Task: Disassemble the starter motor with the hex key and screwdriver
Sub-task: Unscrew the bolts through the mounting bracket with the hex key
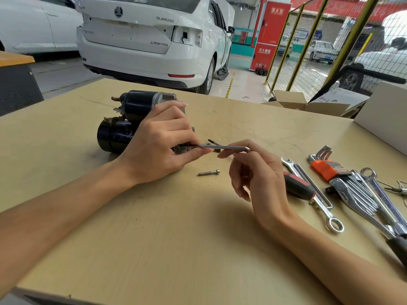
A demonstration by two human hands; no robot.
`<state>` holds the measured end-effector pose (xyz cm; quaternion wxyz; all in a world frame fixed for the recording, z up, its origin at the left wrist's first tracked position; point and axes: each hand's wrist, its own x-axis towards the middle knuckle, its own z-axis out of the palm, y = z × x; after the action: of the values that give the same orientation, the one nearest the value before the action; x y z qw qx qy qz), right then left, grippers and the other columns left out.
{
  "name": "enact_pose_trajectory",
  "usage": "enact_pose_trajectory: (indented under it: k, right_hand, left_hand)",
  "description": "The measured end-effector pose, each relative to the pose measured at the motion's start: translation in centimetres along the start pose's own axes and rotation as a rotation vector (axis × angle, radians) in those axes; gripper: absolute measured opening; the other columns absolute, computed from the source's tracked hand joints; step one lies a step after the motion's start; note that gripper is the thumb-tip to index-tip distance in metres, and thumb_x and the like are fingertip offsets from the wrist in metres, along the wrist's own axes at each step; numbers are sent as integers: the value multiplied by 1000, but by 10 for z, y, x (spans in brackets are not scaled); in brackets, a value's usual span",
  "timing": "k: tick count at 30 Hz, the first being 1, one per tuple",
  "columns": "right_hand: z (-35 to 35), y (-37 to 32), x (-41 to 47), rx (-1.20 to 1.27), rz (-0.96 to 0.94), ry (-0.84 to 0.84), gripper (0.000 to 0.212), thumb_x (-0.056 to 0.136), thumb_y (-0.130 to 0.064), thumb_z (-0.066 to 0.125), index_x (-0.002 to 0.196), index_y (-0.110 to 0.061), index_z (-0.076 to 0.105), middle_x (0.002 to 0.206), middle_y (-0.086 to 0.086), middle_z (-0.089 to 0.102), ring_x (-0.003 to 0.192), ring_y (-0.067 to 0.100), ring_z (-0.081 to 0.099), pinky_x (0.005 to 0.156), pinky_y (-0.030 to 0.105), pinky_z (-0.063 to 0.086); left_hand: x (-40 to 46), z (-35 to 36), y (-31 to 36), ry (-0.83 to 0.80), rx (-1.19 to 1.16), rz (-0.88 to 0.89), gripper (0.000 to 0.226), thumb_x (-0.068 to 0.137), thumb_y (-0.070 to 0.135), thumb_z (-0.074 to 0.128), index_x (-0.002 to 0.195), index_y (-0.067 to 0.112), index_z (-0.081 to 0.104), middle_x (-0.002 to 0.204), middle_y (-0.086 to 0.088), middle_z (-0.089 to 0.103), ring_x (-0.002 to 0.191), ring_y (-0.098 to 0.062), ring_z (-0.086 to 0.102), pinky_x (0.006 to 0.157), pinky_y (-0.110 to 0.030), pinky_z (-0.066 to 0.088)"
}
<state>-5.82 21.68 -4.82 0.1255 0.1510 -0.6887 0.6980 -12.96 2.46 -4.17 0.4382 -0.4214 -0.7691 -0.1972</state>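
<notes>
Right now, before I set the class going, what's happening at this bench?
A person is taking apart a starter motor lying on the workbench. The left hand rests over the motor and pinches the long shaft of a hex key, while the right hand holds the key's bent end. One bolt lies loose on the bench between the hands. To the right lie a screwdriver, spanners and a hex key set.

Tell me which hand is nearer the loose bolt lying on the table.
Right, narrowly. The right hand holds the hex key just right of the loose bolt; the left hand grips the starter motor up and left of it.
</notes>
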Motion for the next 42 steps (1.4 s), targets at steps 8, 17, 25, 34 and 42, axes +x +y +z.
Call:
enact_pose_trajectory:
  k: [8, 17, 25, 34, 42]
  right_hand:
    - [0, 3, 2, -72, 69, 99, 27, 103, -12, 41, 90, -19, 64, 45, 0, 43, 40, 12, 34, 40, 18, 29]
    - [0, 1, 4, 97, 110, 11, 55, 94, -47, 38, 57, -16, 65, 41, 2, 40, 37, 13, 33, 40, 17, 27]
    - [1, -1, 2, 97, 53, -68, 54, 91, -52, 46, 58, -14, 65, 40, 2, 39, 38, 15, 33, 41, 19, 30]
    - [-1, 0, -1, 28, 0, -99, 32, 82, -23, 41, 66, -12, 67, 44, 5, 40, 40, 16, 35, 41, 19, 28]
    - [1, 0, 0, 16, 17, -33, 33, 78, -12, 38, 65, -12, 67, 44, 5, 40, 40, 15, 33, 40, 18, 28]
  left_hand:
    - [2, 0, 2, 10, -20, -6, 37, 91, 39, 66, 74, 8, 76, 70, -3, 67, 76, -22, 60, 109, -38, 38]
    - [2, -1, 1, 10, -22, 5, 33, 87, 38, 71, 75, 8, 77, 70, -2, 67, 78, -17, 56, 109, -39, 39]
    - [2, -1, 1, -5, -19, 9, 32, 86, 39, 71, 76, 9, 77, 70, -1, 67, 78, -17, 56, 110, -35, 36]
    - [1, 0, 0, -6, -4, 9, 28, 87, 34, 71, 78, 8, 76, 72, -4, 68, 81, -16, 53, 109, -40, 38]
    - [-1, 1, -2, 13, 16, 15, 21, 88, 29, 74, 82, 9, 78, 73, -3, 68, 79, -18, 56, 110, -40, 38]
